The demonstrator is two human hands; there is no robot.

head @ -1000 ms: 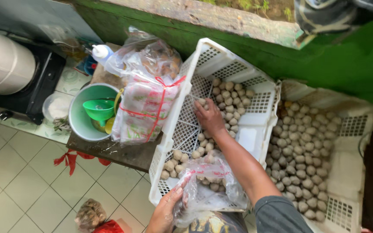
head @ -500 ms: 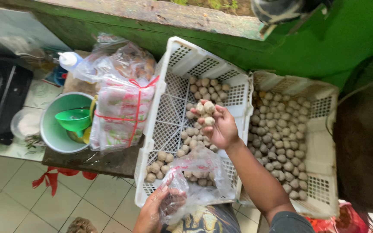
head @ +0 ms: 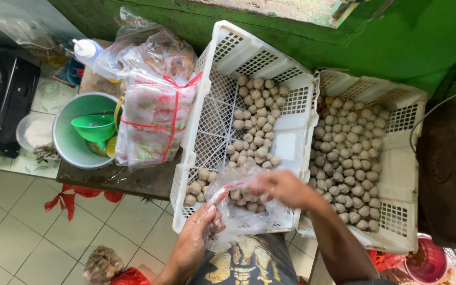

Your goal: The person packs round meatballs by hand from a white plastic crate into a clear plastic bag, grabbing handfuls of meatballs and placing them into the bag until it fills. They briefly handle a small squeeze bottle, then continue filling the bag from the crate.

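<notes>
My left hand (head: 193, 240) grips the edge of a clear plastic bag (head: 241, 211) held over the near end of a white plastic crate (head: 215, 113). My right hand (head: 281, 186) is at the bag's mouth, fingers curled, and blurred; whether it holds meatballs I cannot tell. Pale brown meatballs (head: 254, 119) lie in the white crate, and some show inside the bag. A second white crate (head: 405, 153) to the right is full of meatballs (head: 347, 153).
A pack of bags tied with red string (head: 151, 124) lies on a dark wooden table (head: 117, 177). Beside it stands a green bucket (head: 64, 137) with a green funnel (head: 96, 127). A green wall (head: 397, 37) runs behind. A pink bucket (head: 426, 264) sits at lower right.
My right hand lifted a handful of meatballs out of the crate and came down to the mouth of the bag. My left hand kept hold of the bag.
</notes>
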